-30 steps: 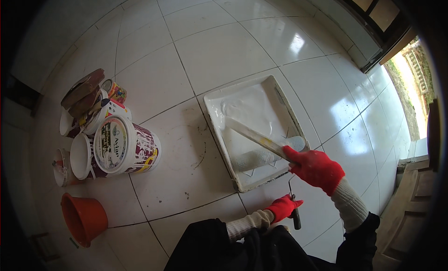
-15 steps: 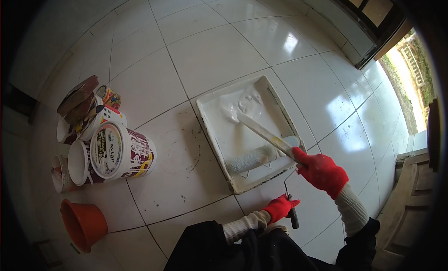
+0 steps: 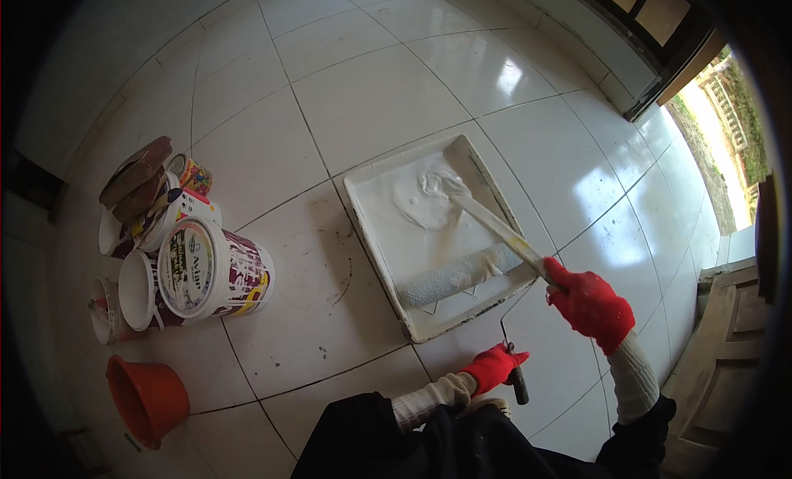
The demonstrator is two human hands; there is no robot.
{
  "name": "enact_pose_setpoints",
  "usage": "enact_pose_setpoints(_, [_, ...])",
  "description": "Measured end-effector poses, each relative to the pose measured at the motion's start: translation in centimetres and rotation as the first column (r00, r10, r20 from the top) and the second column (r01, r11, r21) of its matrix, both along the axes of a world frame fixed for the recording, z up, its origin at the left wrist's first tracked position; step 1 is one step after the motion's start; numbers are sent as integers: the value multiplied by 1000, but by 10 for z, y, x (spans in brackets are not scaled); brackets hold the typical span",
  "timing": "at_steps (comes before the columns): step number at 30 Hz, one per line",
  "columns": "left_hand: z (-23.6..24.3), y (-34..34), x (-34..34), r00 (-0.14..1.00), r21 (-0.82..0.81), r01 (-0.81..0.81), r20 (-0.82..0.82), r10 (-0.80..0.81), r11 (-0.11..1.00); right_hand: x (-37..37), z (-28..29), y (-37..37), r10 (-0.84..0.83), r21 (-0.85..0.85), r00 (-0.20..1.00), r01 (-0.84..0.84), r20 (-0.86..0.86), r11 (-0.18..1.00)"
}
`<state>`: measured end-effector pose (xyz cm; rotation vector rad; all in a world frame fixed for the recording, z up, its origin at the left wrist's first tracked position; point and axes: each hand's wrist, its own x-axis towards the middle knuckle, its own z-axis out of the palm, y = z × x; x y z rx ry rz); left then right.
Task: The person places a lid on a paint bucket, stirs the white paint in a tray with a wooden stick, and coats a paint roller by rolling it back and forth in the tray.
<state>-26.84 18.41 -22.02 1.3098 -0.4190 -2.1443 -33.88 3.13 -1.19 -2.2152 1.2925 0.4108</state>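
A shallow rectangular paint tray (image 3: 379,256) lies on the tiled floor, holding white paint (image 3: 421,240). My right hand (image 3: 592,307), in a red glove, is closed around one end of a long flat stirring stick (image 3: 499,227). The stick slants over the tray, and its far tip is in the paint near the far side. A paint roller (image 3: 450,278) lies with its paint-coated sleeve across the near end of the tray. My left hand (image 3: 493,368), also red-gloved, is closed at the roller's dark handle just outside the near rim; part of its grip is hidden.
To the left stand a lidded paint bucket (image 3: 216,267), an open white bucket (image 3: 140,289), a small tin (image 3: 190,175) and a clear container (image 3: 109,310). An orange bucket (image 3: 148,401) lies tilted near them. At right are a wooden panelled door (image 3: 718,380) and a bright doorway.
My right hand has moved slightly right and nearer to me. The stick's tip has shifted rightward through the paint, leaving a curved ripple. My left hand and the roller stay in place.
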Motion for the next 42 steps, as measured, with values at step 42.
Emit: enact_pose_setpoints(42, [2,-4,-5,999,9,39,-30,-38,999,35,-28,-2,44,-105,998,-39,52,994])
